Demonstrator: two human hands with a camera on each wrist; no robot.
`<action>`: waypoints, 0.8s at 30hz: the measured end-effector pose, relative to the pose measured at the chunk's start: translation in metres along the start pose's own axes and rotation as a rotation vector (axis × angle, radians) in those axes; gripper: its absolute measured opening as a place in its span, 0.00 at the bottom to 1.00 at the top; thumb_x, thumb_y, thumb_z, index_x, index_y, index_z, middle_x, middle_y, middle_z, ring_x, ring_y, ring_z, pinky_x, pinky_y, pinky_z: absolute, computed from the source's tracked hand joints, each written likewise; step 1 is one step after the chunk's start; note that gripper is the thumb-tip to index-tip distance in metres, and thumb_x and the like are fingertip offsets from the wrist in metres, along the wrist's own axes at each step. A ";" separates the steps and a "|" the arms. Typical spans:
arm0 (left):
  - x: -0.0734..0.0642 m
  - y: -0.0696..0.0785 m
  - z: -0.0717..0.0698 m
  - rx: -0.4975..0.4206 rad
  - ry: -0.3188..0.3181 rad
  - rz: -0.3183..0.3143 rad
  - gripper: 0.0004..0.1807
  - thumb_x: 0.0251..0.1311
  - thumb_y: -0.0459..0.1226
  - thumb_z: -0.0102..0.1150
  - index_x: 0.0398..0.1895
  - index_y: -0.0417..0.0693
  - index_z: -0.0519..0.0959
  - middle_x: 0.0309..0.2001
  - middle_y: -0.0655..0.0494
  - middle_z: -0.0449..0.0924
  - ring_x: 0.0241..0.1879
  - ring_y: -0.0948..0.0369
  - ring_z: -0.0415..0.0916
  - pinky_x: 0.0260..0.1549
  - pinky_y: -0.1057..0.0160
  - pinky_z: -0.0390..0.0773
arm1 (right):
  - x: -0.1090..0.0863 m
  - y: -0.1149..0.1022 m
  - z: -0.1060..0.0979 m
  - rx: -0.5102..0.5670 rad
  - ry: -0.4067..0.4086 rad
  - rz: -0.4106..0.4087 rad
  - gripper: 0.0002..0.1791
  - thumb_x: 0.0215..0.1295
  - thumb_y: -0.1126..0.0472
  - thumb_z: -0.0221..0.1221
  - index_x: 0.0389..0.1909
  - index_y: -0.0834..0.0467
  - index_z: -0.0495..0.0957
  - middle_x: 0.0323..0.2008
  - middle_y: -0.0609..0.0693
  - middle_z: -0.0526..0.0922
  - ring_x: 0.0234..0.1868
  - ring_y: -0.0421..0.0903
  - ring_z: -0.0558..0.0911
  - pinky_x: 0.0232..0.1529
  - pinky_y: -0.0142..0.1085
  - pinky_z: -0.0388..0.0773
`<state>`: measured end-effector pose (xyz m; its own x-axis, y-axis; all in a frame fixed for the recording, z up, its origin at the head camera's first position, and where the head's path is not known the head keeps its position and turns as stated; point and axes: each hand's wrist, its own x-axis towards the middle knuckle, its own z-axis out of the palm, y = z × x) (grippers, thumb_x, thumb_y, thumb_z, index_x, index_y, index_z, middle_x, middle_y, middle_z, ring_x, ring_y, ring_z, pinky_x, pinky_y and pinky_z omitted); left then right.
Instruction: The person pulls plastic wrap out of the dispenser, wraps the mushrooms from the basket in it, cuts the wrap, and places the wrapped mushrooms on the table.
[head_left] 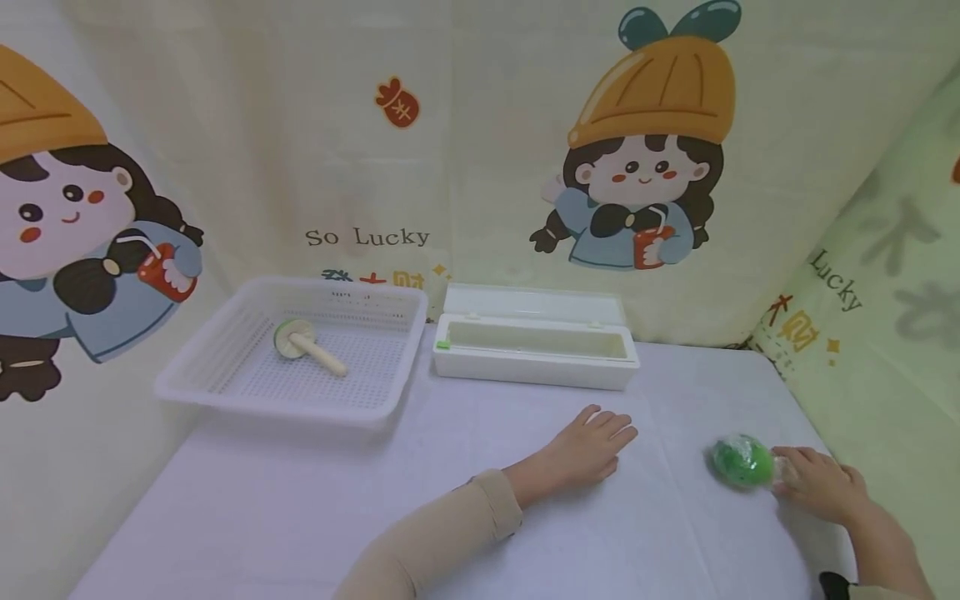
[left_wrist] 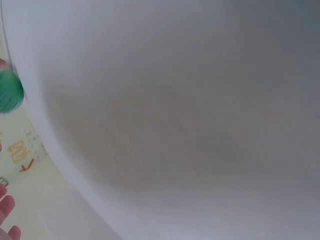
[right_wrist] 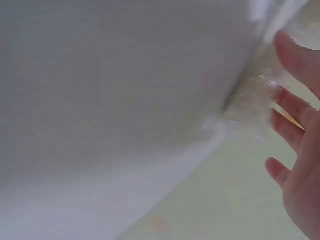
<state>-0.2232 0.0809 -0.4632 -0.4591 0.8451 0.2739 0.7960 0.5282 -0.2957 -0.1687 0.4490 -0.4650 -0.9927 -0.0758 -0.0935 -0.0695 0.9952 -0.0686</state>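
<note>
My right hand (head_left: 821,486) pinches the clear plastic end of a wrapped green ball-like thing (head_left: 741,461) near the table's right side. Thumb and fingertips meet the crinkled clear wrap (right_wrist: 252,100) in the right wrist view, where the green part is out of sight. At the table's middle, my left hand (head_left: 581,448) has its fingers spread and holds nothing. Only some fingertips (left_wrist: 7,206) of it show at the left wrist view's edge, below the green thing (left_wrist: 10,91). A long white box (head_left: 532,371) with its lid raised stands beyond the left hand.
A white plastic basket (head_left: 285,408) stands at the back left. Inside it lies a pale stick-handled thing (head_left: 318,352) with a round, green-rimmed head. The white-covered table (head_left: 300,517) meets a printed cloth backdrop (head_left: 495,167) behind and on the right.
</note>
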 end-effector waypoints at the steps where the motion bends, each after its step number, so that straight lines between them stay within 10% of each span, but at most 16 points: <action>1: -0.003 -0.005 -0.002 -0.005 0.009 -0.004 0.23 0.61 0.46 0.46 0.60 0.56 0.64 0.59 0.62 0.64 0.57 0.65 0.61 0.59 0.61 0.55 | 0.001 -0.002 -0.004 0.007 -0.011 -0.004 0.28 0.49 0.56 0.64 0.49 0.63 0.67 0.45 0.72 0.69 0.45 0.71 0.68 0.36 0.68 0.59; 6: -0.019 -0.038 -0.009 -0.043 0.046 -0.053 0.21 0.60 0.44 0.49 0.57 0.53 0.67 0.55 0.60 0.68 0.56 0.63 0.64 0.56 0.62 0.59 | 0.008 -0.019 -0.036 0.070 -0.037 -0.068 0.24 0.48 0.67 0.62 0.48 0.64 0.67 0.42 0.71 0.72 0.42 0.69 0.73 0.33 0.62 0.66; 13: -0.036 -0.100 -0.022 -0.049 0.002 -0.208 0.19 0.62 0.42 0.48 0.56 0.49 0.68 0.53 0.56 0.69 0.54 0.59 0.66 0.56 0.57 0.61 | 0.034 -0.075 -0.077 0.133 0.140 -0.228 0.13 0.56 0.72 0.55 0.44 0.69 0.70 0.37 0.65 0.76 0.39 0.63 0.76 0.37 0.54 0.71; 24: -0.067 -0.168 -0.002 0.125 -0.119 -0.435 0.19 0.65 0.42 0.44 0.57 0.48 0.64 0.53 0.55 0.65 0.55 0.57 0.61 0.60 0.54 0.55 | 0.106 -0.157 -0.065 0.161 0.427 -0.342 0.20 0.58 0.67 0.58 0.52 0.63 0.69 0.48 0.62 0.72 0.51 0.61 0.70 0.50 0.58 0.62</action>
<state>-0.3252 -0.0646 -0.4300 -0.7872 0.5430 0.2922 0.4697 0.8351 -0.2865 -0.2697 0.2884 -0.3996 -0.8702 -0.3275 0.3680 -0.4117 0.8937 -0.1781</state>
